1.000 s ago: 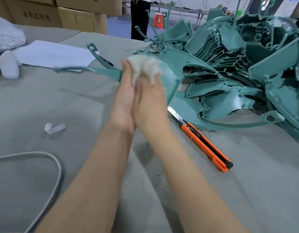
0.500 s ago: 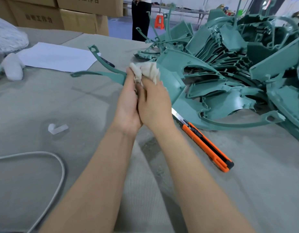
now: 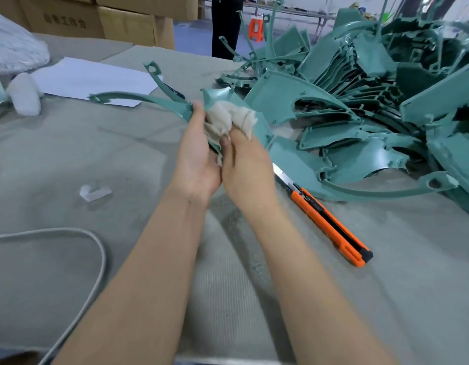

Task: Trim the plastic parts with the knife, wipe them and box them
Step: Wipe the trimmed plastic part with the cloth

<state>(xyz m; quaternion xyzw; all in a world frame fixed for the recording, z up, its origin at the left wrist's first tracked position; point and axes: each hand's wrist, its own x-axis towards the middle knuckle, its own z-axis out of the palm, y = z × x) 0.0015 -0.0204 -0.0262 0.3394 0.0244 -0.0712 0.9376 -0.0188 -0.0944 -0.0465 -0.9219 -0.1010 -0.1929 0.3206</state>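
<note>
While left hand point(image 3: 195, 159) grips teal part point(image 3: 138, 97), right hand point(image 3: 247, 169) pinches cloth point(image 3: 233, 117).

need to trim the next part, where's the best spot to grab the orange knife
Take the orange knife by the middle of its handle, from above. It lies flat on the table, butt end nearest; the bare blade points away toward the pile of teal parts.

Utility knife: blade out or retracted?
Out. A bare silver blade projects from the orange utility knife lying on the table.
</note>
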